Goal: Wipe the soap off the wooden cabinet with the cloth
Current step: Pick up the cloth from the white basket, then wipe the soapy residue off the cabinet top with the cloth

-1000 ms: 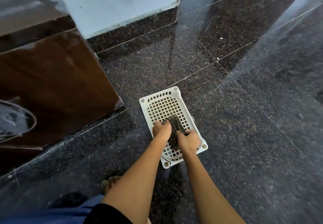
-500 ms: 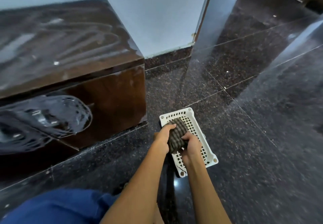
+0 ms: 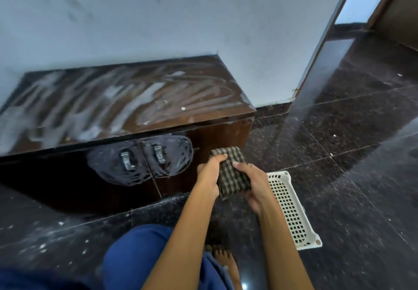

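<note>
A low dark wooden cabinet [image 3: 217,136] stands against the wall at the left. White soap streaks [image 3: 117,99] cover its top, and a soapy patch [image 3: 140,161] rings the two door handles on its front. A folded checked cloth [image 3: 233,174] is held up in front of the cabinet's right door. My left hand [image 3: 209,172] grips its left edge. My right hand [image 3: 253,183] grips its right side from below.
A white perforated plastic basket [image 3: 291,208] lies on the dark granite floor [image 3: 350,154] just right of my hands. A pale wall [image 3: 181,18] rises behind the cabinet, with a doorway at the far right. My blue-clad knee [image 3: 144,258] and a bare foot [image 3: 226,260] are below.
Both hands have lifted the cloth out of the basket and up toward the cabinet front. The view has risen and turned left, bringing the soapy cabinet top into sight.
</note>
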